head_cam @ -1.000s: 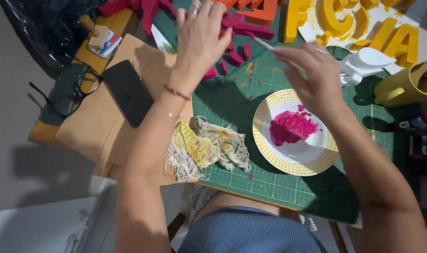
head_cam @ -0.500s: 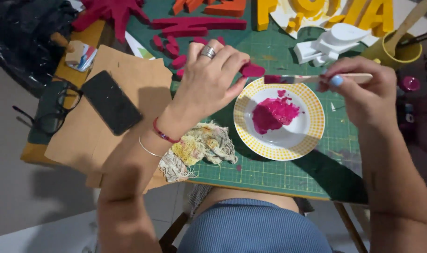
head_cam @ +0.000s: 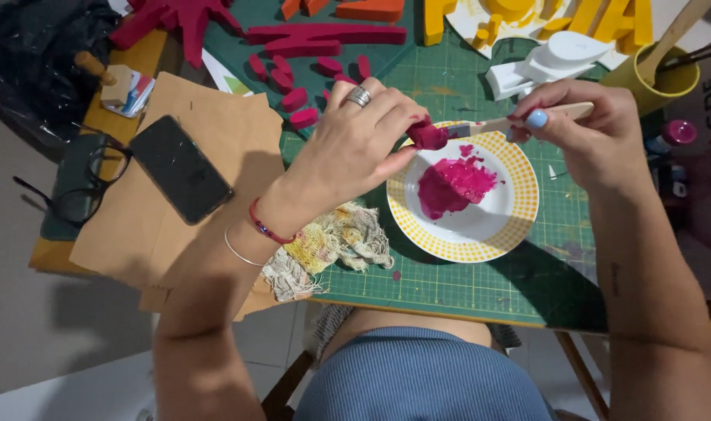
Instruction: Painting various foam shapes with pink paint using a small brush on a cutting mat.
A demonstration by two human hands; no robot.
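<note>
Green gridded cutting mat (head_cam: 480, 284) covers the wooden table, and nearest the body a frayed cream-and-yellow rag (head_cam: 332, 245) lies bunched at the mat's front edge, half on a sheet of brown kraft paper (head_cam: 176, 234). Right beside it sits the round white plate with a yellow dotted rim (head_cam: 511, 226), a smear of magenta paint (head_cam: 453, 187) pooled in its middle. Over the plate's far edge, the left hand (head_cam: 355, 148), silver ring on one finger, is curled closed, fingertips pinching a small magenta foam piece (head_cam: 427, 136). Meeting it from the other side, the right hand (head_cam: 589, 132) is closed around a pale-handled paintbrush (head_cam: 511, 123), held level, its paint-loaded tip touching the piece. Out to the left, a black phone (head_cam: 180, 168) rests on the kraft paper, with dark-framed glasses (head_cam: 78, 187) just beyond it. Further back, more small magenta foam blocks (head_cam: 293, 97) are scattered on the mat under a long magenta strip (head_cam: 324, 35). At the far edge stand big yellow foam letters (head_cam: 542, 19), a white foam shape (head_cam: 550, 58) and a mustard-yellow cup (head_cam: 659, 78) holding tools.
</note>
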